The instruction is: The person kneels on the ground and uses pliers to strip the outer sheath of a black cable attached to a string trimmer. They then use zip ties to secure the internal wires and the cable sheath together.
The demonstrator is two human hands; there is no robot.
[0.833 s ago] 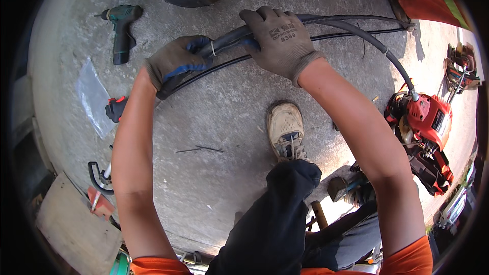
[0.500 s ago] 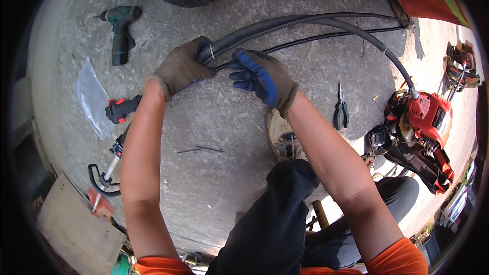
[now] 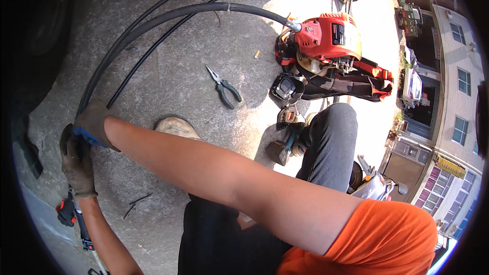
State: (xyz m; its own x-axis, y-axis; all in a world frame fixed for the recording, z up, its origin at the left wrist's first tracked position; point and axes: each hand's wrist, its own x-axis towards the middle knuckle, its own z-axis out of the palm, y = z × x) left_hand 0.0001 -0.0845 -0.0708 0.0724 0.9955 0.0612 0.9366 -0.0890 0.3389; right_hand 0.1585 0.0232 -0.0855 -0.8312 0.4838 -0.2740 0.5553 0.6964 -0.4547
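Observation:
A thick black flexible hose (image 3: 168, 16) arcs from the red engine (image 3: 331, 38) on the right down to my hands at the left, with a thin black cable (image 3: 153, 48) beside it. My right hand (image 3: 96, 124), in a grey and blue work glove, is closed around the hose. Just below, my gloved left hand (image 3: 78, 168) grips the same bundle, its fingers partly hidden behind my right hand. A pale cable tie (image 3: 228, 7) rings the hose near the engine. Needle-nose pliers (image 3: 222, 87) lie with handles apart on the concrete.
Near my left forearm lie a black and red tool part (image 3: 65, 212) and a shaft (image 3: 83, 231). Short black strips (image 3: 136, 204) are on the floor. A dark harness (image 3: 351, 84) spreads below the engine. My shoe (image 3: 177, 127) stands between my hands and the pliers.
The view has swung to the right, bringing the engine and the buildings further in. My right hand, formerly beside the hose with fingers loose, now sits against my left hand and closes on the hose.

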